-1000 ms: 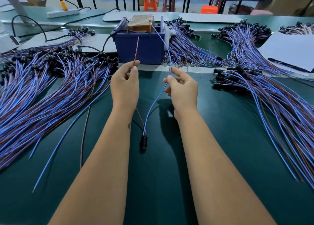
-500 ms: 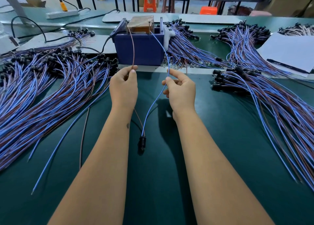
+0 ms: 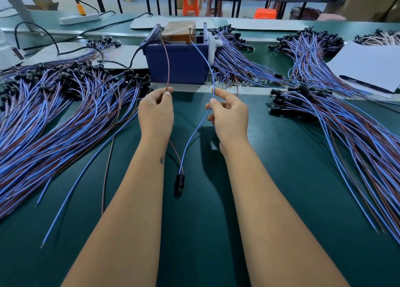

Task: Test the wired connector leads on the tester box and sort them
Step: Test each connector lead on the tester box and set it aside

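Currently:
1. Green table (image 3: 281, 178) is carrying big fanned piles of blue/brown leads: left pile (image 3: 54, 117), right pile (image 3: 346, 135).
2. Blue tester box (image 3: 179, 63) is sitting at the far middle, between the piles.
3. Left hand (image 3: 155, 113) is pinching the brown wire (image 3: 168, 70), its tip reaching the box's left pin.
4. Right hand (image 3: 229, 117) is pinching the blue wire (image 3: 205, 59), running to the right pin.
5. Black connector (image 3: 180, 179) is lying on the table between the forearms.

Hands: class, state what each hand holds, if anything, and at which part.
One lead. The left hand pinches its brown wire, the right hand its blue wire, both partway up; the connector hangs free.
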